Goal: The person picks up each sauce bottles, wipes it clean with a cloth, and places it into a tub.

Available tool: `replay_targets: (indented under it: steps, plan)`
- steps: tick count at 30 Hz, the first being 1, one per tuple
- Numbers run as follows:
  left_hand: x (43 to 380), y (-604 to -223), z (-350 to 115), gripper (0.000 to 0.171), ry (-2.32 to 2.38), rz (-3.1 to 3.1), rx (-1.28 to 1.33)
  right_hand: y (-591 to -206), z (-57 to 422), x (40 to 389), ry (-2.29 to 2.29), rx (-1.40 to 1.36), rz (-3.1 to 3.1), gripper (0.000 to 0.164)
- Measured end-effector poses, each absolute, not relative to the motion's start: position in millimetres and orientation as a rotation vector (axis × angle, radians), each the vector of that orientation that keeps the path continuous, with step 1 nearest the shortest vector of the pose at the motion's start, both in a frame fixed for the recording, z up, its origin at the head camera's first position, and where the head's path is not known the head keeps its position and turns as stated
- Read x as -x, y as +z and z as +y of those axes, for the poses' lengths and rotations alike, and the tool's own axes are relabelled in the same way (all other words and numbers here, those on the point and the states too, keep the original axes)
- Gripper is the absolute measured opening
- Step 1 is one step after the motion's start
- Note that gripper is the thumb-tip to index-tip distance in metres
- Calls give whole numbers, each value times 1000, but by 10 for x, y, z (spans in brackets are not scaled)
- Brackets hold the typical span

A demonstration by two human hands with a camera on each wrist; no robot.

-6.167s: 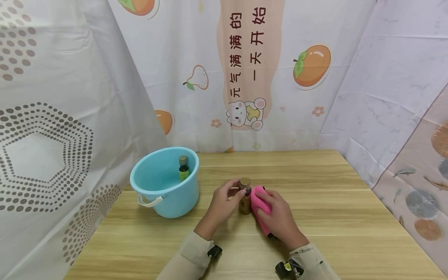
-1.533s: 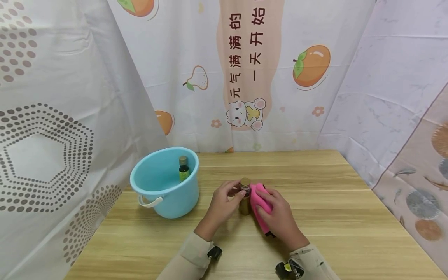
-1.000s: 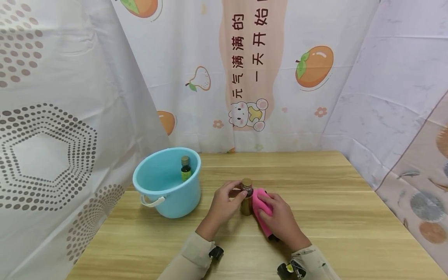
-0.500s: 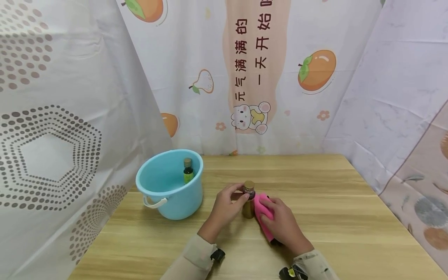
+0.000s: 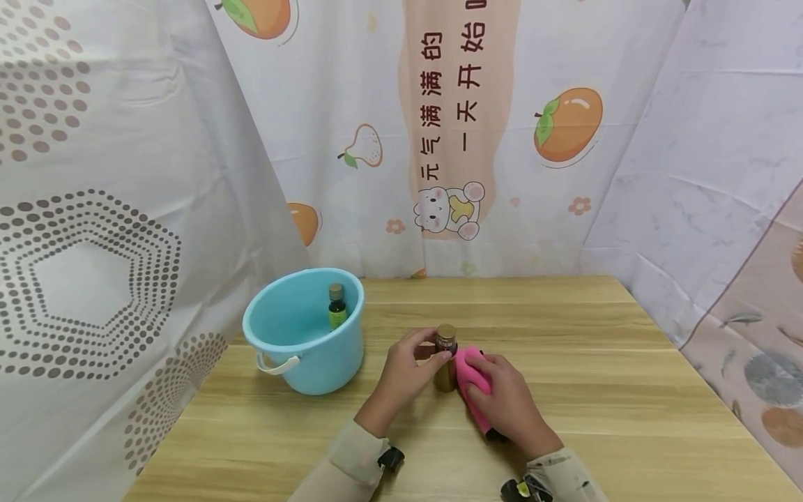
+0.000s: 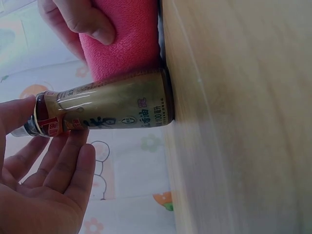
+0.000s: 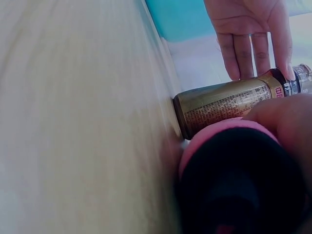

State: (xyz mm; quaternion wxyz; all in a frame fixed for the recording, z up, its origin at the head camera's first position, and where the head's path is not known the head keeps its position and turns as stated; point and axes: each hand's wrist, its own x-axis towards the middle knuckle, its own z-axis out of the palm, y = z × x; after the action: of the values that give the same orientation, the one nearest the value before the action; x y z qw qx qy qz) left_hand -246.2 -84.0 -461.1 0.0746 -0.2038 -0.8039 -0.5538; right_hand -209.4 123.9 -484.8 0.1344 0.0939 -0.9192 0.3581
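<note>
A small sesame oil bottle point(image 5: 445, 377) with a gold label and a brownish-gold cap stands upright on the wooden table. My left hand point(image 5: 403, 371) pinches its neck between thumb and fingers; the left wrist view shows the label point(image 6: 112, 105) facing that camera. In my right hand point(image 5: 507, 397) is a folded pink fuzzy cloth point(image 5: 470, 373) with black edges, its side right against the bottle's right side. The right wrist view shows small print on the bottle point(image 7: 222, 105), while the black end of the cloth point(image 7: 239, 183) fills the lower part.
A light blue bucket point(image 5: 326, 366) with a white handle stands left of my hands. Inside it is a dark bottle point(image 5: 337, 307) with a yellow-green label. Printed curtains point(image 5: 351, 70) enclose the back and sides of the wooden table point(image 5: 627, 376).
The bottle has turned about its own axis, showing different print, and my left thumb has shifted slightly at its neck. The head view has swung a little left. Both hands keep their holds.
</note>
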Motion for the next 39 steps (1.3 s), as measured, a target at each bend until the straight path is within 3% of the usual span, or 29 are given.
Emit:
replay_targets:
  steps: [13,39]
  plan:
    - [2454,-4616,-831,44,-1754,-2433,524,-4890,1256,2091,1015,-354,-2489,46]
    - [2468,-4619,-857,44,-1649,-2435,600,-4827,1239,2087,1067,-464,-2125,49]
